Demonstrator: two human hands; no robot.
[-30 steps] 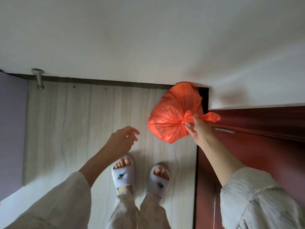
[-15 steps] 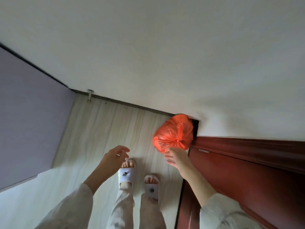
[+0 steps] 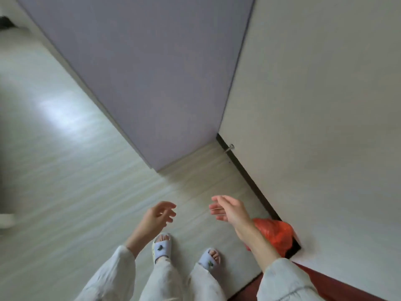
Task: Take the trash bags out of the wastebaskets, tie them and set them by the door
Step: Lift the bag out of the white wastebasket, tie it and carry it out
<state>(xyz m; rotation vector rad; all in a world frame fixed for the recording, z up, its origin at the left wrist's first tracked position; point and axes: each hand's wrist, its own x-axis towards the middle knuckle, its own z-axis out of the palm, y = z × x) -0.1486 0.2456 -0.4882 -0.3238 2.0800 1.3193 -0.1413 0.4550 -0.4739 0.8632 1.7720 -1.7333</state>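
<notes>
The orange trash bag [image 3: 276, 234] is set on the floor [image 3: 86, 203] at the wall corner. Both hands, left [image 3: 157, 217] and right [image 3: 230, 210], are held open, empty.

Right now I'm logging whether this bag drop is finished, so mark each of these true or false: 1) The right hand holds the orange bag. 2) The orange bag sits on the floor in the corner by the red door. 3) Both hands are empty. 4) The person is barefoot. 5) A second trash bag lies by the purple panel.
1) False: the right hand is open and off the orange bag.
2) True: it rests by the wall next to the red door.
3) True: the left hand is open too.
4) False: the person wears pale slippers.
5) False: no bag shows by the purple panel.
</notes>
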